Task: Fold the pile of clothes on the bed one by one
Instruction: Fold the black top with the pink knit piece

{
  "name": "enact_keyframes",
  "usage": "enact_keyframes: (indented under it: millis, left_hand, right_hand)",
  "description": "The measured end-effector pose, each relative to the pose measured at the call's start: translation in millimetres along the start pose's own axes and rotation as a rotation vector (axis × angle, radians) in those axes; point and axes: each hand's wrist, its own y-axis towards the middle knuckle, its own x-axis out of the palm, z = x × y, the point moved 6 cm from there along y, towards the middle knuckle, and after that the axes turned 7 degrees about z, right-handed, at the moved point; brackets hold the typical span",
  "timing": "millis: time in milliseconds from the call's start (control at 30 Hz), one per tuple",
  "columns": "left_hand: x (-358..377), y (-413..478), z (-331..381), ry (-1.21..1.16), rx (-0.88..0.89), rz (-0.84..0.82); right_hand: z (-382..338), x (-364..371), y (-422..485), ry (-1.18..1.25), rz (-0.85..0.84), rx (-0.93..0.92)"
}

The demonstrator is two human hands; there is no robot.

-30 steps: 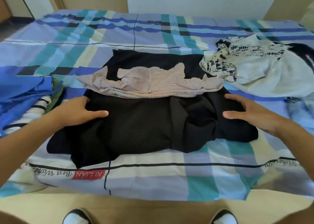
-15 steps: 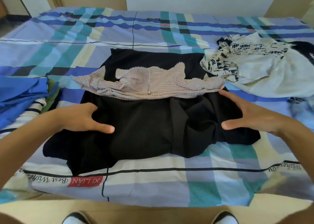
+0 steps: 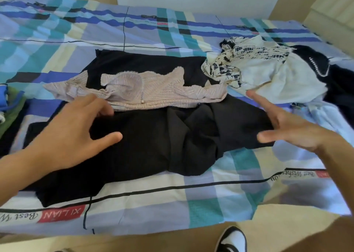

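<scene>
Moved forward since — left hand (image 3: 70, 137) and right hand (image 3: 293, 131), fingers spread, over one black garment (image 3: 153, 142).

The garment (image 3: 153, 137) in the middle is plain black; the knit top (image 3: 162, 91) is pale pink with an eyelet pattern. The bed sheet (image 3: 57, 41) is plaid in lilac, teal, cream and blue, with thin black lines and a red label (image 3: 61, 213) near the front. The far right garment (image 3: 268, 75) is cream with navy print.

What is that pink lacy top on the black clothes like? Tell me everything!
The pink top is a thin, open knit with a scalloped lace neckline and a small pearl-like button. It lies rumpled across the black garment, sleeves spread sideways, one sleeve tip reaching the checked bedcover. The left hand hovers by its lower edge; contact is unclear.
</scene>
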Motion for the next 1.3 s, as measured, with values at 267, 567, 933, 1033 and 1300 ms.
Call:
enact_keyframes:
  millis: [267, 567, 933, 1033, 1300]
  left_hand:
    - [84.1, -17.5, 58.2, 0.272, 0.335, -0.191]
    - [3.3, 62.8, 21.6, -0.454, -0.135, -0.193]
    - [62.6, -10.4, 91.1, 0.121, 0.232, -0.341]
    - [87.8, -23.0, 72.2, 0.336, 0.24, -0.416]
    - [40.0, 14.3, 78.8, -0.29, 0.141, -0.444]
  right_hand:
    - [3.9, -3.2, -7.9, -0.081, 0.245, -0.065]
    - [-7.9, -61.9, -33.4, 0.394, 0.453, -0.013]
    - [48.1, -38.0, -26.2, -0.141, 0.205, 0.341]
    - [47.7, -27.9, -22.0, -0.069, 0.105, 0.302]
    - [41.6, -84.8, -33.6, -0.033, 0.33, 0.323]
